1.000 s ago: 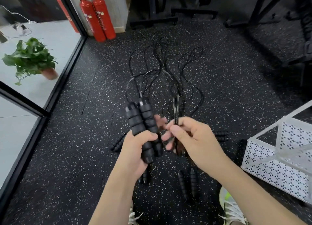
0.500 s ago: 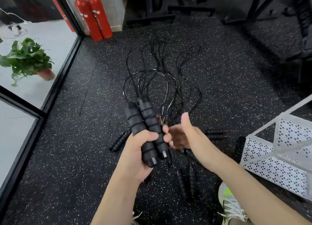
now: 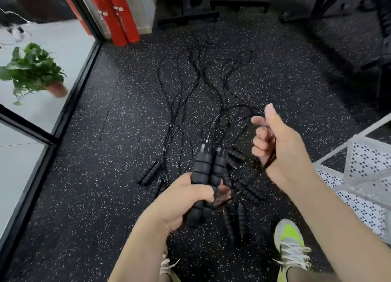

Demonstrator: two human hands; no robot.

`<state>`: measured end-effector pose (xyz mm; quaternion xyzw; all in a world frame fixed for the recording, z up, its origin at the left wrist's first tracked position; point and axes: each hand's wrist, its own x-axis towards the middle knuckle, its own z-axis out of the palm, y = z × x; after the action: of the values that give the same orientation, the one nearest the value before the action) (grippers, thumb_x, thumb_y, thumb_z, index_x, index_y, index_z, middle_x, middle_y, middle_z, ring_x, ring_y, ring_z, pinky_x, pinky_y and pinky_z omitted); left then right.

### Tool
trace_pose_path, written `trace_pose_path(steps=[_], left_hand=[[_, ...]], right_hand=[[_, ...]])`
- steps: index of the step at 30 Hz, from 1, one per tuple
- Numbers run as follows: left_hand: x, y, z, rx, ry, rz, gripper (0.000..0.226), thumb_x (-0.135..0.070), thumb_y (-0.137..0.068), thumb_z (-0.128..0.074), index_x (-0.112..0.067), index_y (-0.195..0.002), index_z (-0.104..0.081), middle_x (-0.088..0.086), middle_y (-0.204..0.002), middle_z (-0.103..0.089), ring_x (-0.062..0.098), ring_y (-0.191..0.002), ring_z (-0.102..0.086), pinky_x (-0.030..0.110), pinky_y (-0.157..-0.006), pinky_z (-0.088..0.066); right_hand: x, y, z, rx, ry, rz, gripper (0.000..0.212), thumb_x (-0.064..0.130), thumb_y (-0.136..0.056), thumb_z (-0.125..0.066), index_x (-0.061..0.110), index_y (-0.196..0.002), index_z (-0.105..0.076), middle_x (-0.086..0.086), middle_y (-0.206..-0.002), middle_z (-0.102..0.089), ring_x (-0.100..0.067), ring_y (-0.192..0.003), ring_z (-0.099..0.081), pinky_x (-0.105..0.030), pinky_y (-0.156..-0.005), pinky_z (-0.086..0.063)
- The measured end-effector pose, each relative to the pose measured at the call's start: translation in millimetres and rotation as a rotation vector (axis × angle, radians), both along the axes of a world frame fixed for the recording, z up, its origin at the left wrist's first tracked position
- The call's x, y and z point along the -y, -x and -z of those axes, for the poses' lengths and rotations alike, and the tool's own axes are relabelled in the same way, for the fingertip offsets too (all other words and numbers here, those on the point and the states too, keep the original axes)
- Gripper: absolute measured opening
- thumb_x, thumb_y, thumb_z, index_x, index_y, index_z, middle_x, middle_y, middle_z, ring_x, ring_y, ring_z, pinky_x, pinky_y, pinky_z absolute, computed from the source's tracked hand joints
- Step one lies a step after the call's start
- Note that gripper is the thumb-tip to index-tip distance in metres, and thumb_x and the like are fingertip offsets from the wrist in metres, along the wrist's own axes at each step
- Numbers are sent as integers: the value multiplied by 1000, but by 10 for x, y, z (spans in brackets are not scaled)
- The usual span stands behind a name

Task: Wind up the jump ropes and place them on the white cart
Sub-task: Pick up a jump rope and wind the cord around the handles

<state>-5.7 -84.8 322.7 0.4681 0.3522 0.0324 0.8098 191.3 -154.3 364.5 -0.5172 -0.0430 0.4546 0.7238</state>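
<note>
Head view: left hand (image 3: pixel 179 199) clenched around two ribbed black foam handles (image 3: pixel 208 171), side by side, pointing far. Right hand (image 3: pixel 281 146) pinches thin glossy black cord (image 3: pixel 237 112), fingers curled, thumb up. More ropes (image 3: pixel 190 87) lie tangled on the floor (image 3: pixel 105 176), their handles near the hands. Floor is black rubber, white-speckled. White perforated metal cart (image 3: pixel 364 176) at right. Two red extinguishers (image 3: pixel 118 15) far left; potted plant (image 3: pixel 31 70) behind glass.
</note>
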Motion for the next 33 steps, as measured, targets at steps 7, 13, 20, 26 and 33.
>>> trace_pose_path(steps=[7,13,20,26,33], left_hand=[[-13,-44,21,-59,-142,-259,37,-3,-61,-62,0,-98,-63,10,-83,-68,19,-67,-58,34,-66,-51],[-40,-83,-14,22,-242,-317,17,-6,-67,-68,-3,-83,-63,14,-73,-57,23,-68,-51,39,-67,-43],[-35,-87,42,-32,-355,-153,28,-2,-66,-65,-13,-92,-63,3,-79,-62,20,-75,-52,40,-75,-40],[-16,-78,-40,20,-276,-175,19,-5,-69,-69,-8,-87,-64,10,-78,-62,24,-70,-52,39,-69,-43],[63,-170,-112,191,-6,-353,17,-30,-82,-77,-15,-89,-73,9,-78,-62,21,-66,-55,34,-67,-47]], right_hand=[[121,115,-126,352,62,-388,43,45,-97,-54,13,-77,-74,-3,-51,-39,-15,-44,-22,-29,-46,-15],[132,339,-265,-18,-31,-582,58,56,-100,-35,7,-108,-65,-7,-63,-60,-19,-48,-53,-30,-47,-43],[99,226,-165,-240,-19,-484,55,54,-103,-39,10,-105,-73,-2,-69,-48,-16,-57,-46,-25,-51,-44],[119,148,-158,-135,-104,-498,34,18,-94,-46,0,-112,-69,-5,-82,-60,-16,-67,-52,-26,-59,-49],[111,442,-28,515,233,-493,46,44,-107,-39,18,-73,-55,12,-50,-34,-10,-46,-24,-24,-47,-22]])
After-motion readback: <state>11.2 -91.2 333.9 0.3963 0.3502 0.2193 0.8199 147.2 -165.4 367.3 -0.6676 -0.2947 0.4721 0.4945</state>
